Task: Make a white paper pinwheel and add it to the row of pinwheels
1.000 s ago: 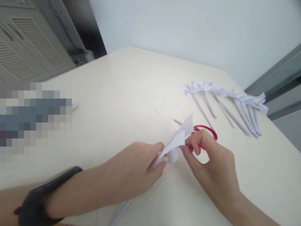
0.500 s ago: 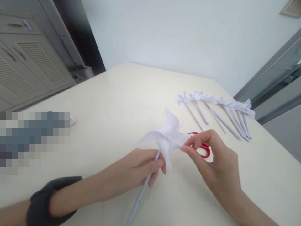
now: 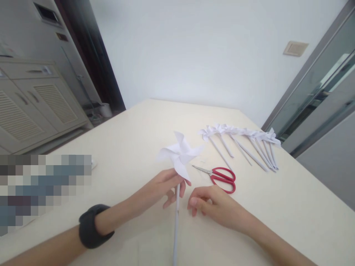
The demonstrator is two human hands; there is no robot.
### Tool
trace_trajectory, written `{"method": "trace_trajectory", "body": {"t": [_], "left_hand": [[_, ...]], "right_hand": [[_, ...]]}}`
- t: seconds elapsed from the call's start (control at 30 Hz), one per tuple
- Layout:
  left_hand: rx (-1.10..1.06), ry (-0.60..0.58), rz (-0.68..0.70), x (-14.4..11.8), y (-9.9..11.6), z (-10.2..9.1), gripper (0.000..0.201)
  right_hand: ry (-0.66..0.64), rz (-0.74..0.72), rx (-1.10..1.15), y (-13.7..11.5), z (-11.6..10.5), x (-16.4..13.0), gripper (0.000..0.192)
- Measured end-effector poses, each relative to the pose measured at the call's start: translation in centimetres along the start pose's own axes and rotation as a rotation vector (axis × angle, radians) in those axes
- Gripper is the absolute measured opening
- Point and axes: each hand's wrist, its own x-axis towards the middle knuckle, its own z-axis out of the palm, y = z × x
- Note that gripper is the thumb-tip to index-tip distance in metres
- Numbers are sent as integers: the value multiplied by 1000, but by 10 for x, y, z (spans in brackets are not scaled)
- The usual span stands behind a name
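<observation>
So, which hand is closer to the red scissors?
The right. The right hand rests on the table just in front of the red scissors, not touching them; the left hand holds the paper pinwheel stick, farther left.

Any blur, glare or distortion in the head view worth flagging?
Head view: soft even light, no glare on the table; wide-angle bending at the edges; a pixelated block masks the left; the pinwheel in the left hand is sharp, with faint shadows.

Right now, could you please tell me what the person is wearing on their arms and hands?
The left hand and right hand are both bare, without gloves or rings, and the forearms show no sleeves. A broad black band wraps the left wrist; the right wrist carries nothing.
</observation>
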Motion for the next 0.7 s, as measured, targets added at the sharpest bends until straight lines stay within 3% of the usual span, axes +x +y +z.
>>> {"method": "trace_trajectory", "body": {"t": [0.1,0.4,0.57,0.7], "left_hand": [[-9,77,43,3,10,0,32],[-56,147,115,9,20,8,27],[-93,75,34,11,7,1,25],[-123,-73,-75,12,-11,7,30]], "right_hand": [[-115,-33,113,-1,4,-2,27],[-218,-71,307,7,4,1,25],[-102,-44,402,15,1,11,26],[43,-32,436,16,-6,15,27]]}}
